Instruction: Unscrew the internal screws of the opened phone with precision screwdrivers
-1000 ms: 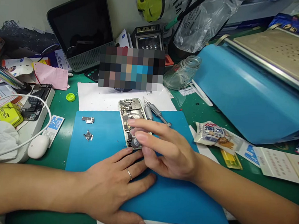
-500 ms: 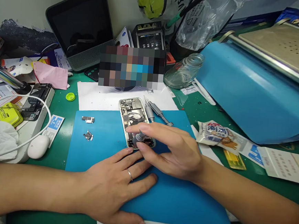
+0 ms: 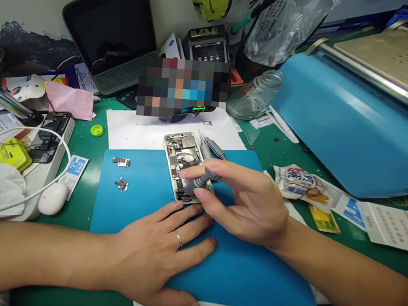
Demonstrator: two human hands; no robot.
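Note:
An opened phone (image 3: 184, 157) with its inner parts bare lies on the blue mat (image 3: 136, 204). My right hand (image 3: 246, 199) pinches a grey screwdriver (image 3: 201, 182), tilted over the phone's lower end; its tip is hard to make out. Flat on the mat, with fingers spread, my left hand (image 3: 167, 258) has its fingertips at the phone's bottom edge. Further grey screwdrivers (image 3: 213, 146) lie beside the phone's upper right side, partly hidden by my right hand. To the left on the mat are a small metal plate (image 3: 121, 162) and a small clustered part (image 3: 121, 184).
White paper (image 3: 135, 128) lies behind the mat, below a blurred patch. A glass jar (image 3: 255, 95) leans at the back. On the right stand a large blue-covered surface (image 3: 333, 121) and a snack packet (image 3: 295, 181). A white cable (image 3: 63, 144) and its rounded end (image 3: 53, 198) sit left.
The screwdriver has gone from nearly upright to tilted, its top leaning right. My right hand has shifted slightly up and right. My left hand stays in place.

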